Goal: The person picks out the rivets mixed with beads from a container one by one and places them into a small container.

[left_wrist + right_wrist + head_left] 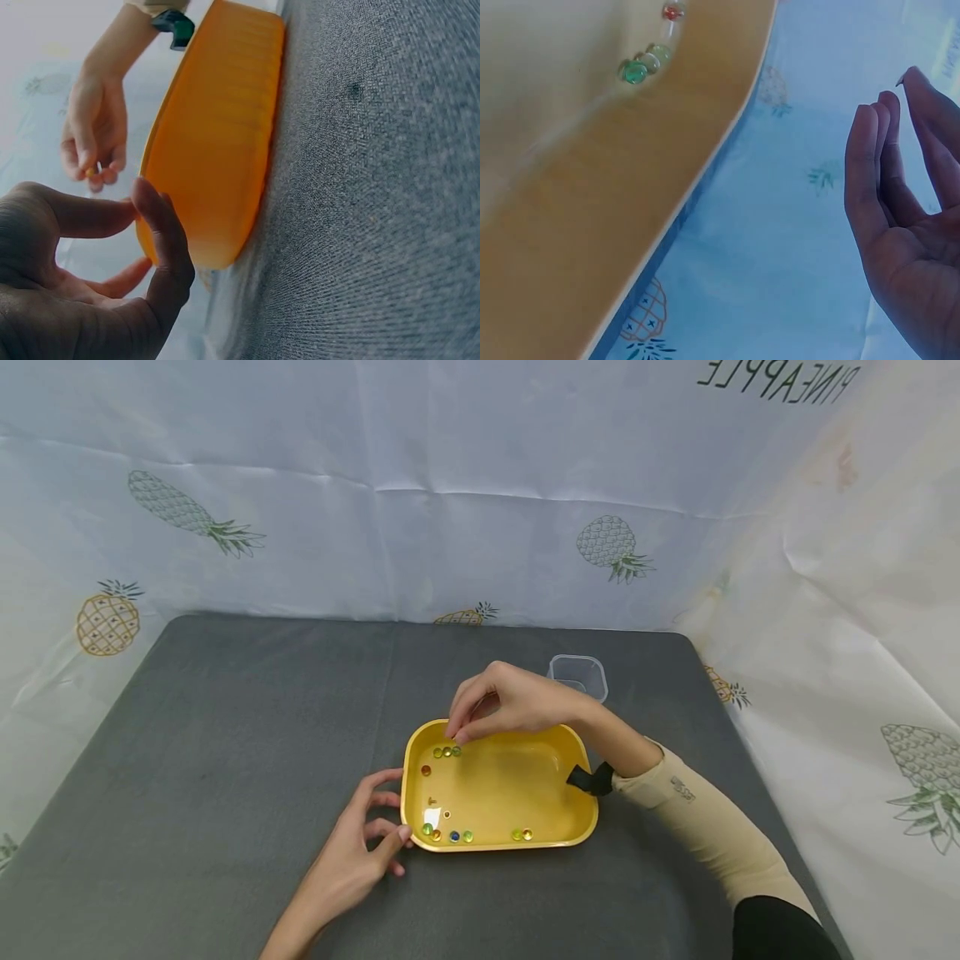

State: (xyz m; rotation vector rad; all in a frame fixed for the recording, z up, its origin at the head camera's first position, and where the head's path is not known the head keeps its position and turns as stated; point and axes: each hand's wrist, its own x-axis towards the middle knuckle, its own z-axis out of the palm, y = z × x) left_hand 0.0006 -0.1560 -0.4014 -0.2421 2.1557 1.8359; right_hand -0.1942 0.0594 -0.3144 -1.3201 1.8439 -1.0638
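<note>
A yellow tray [551,777] lies on the grey cloth, with small glass marbles inside. My left hand [356,843] holds the tray's left end, thumb near the front corner and fingers along the rim. Above the back left rim, my right hand [510,697] pinches a small yellowish marble [91,172] between thumb and fingertips. Below it, three greenish marbles [447,752] sit in a row by the back wall. One reddish marble [426,770] lies near the left wall. Along the front wall are several more, including a blue marble [454,837] and a yellow marble [527,834].
A clear plastic container [579,677] stands behind the tray, partly hidden by the right forearm. A black strap [591,779] hangs from the right wrist over the tray's right end. Pineapple-printed white cloth [480,552] walls in the grey table surface [247,760].
</note>
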